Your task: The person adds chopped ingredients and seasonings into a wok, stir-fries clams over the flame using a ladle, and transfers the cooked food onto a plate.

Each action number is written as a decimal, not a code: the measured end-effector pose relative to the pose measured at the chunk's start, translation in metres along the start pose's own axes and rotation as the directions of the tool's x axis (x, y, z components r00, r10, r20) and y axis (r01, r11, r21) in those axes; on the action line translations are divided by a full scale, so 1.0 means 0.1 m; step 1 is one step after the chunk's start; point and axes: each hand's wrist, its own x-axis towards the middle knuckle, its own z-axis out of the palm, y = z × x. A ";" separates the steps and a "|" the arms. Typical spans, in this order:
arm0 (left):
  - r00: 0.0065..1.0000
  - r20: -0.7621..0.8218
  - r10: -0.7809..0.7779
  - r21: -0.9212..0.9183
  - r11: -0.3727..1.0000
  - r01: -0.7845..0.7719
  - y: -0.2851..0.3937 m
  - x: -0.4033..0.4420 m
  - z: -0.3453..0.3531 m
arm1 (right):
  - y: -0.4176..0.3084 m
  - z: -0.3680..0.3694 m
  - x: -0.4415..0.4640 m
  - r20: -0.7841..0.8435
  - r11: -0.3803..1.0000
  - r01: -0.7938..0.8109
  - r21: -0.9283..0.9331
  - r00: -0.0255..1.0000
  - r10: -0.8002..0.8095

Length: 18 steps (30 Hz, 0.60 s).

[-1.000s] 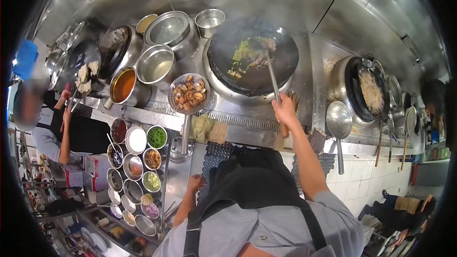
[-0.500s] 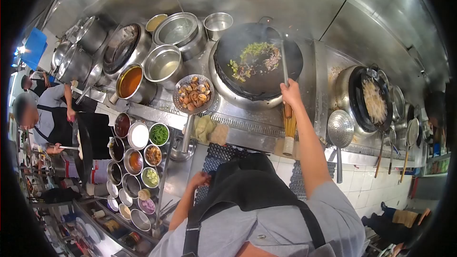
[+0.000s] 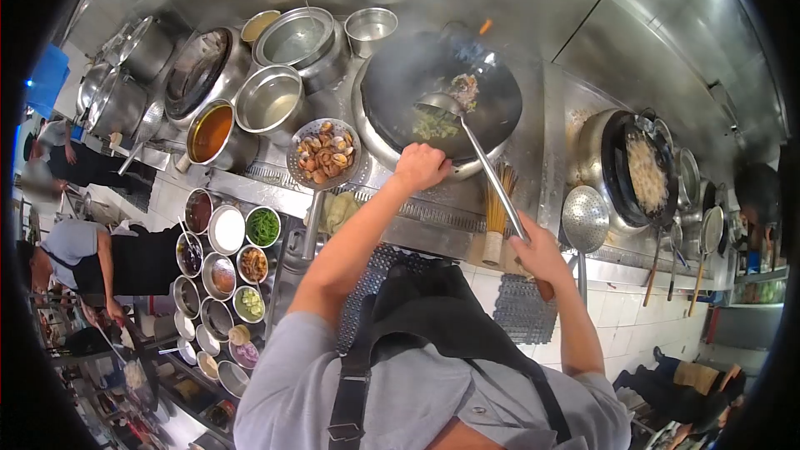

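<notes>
My right hand (image 3: 540,250) is closed round the long handle of a ladle (image 3: 443,105), whose wooden end sticks out below the fist. The ladle's bowl is down in the dark wok (image 3: 496,117), against chopped green vegetables (image 3: 435,124). Browned bits (image 3: 465,90) lie just beyond it. My left hand (image 3: 422,167) is closed at the wok's near rim, gripping it; the exact part held is hidden under the fingers. Smoke rises over the wok, and a small flame shows at its far edge.
A strainer of clams (image 3: 323,158) rests left of the wok, near pots of liquid (image 3: 271,100). Ingredient bowls (image 3: 227,229) stand lower left. A bamboo brush (image 3: 495,237) and a perforated skimmer (image 3: 586,218) are to the right, before a second wok (image 3: 646,171). Co-workers stand at left.
My left hand has come up from my waist to the wok's rim. My right hand has drawn back towards me with the ladle. The food has bunched together. A flame has appeared.
</notes>
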 end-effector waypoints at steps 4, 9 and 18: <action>0.993 -0.111 0.037 -0.067 0.997 -0.045 0.29 -0.18 -0.31 | -0.44 -0.41 -0.13 0.246 0.996 -0.083 0.042 0.967 0.070; 0.993 -0.118 -0.021 -0.001 1.000 0.021 0.24 -0.52 0.19 | 0.05 0.42 0.62 -0.148 0.972 -0.011 -0.236 0.989 -0.025; 0.985 -0.172 -0.015 -0.017 1.000 0.013 0.15 -0.45 0.10 | -0.07 0.13 0.18 -0.113 0.997 0.065 0.051 0.992 -0.058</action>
